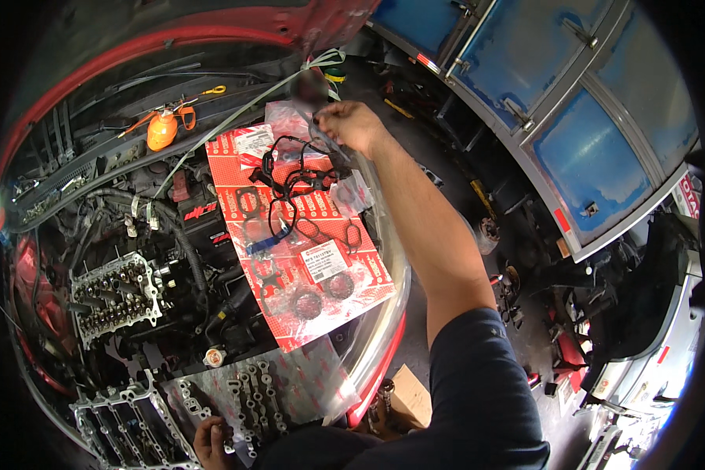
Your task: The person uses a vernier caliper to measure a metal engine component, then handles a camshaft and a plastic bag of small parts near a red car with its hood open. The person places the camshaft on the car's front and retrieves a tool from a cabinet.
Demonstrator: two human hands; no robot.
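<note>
My right hand [352, 128] reaches to the far edge of a red-and-white gasket set pack [290, 205], its fingers pinched together. What lies between them is too small to tell. Black rubber gaskets [294, 178] lie loose on the pack, close under that hand, beside clear plastic bags [286, 119]. More gaskets and round seals [306, 304] show through the pack's plastic. My left hand [211, 440] is at the lower edge, fingers curled, next to a grey sheet [309, 384] bearing metal bearing caps [251, 395]. Anything in its grip is hidden.
An open engine bay holds a cylinder head [117, 300] with exposed valve gear. A metal frame-like engine part [133, 427] lies nearer me. An orange oil can [162, 131] stands at the back. A pale strap [235, 116] crosses the bay. Blue-grey truck panels [580, 141] stand right.
</note>
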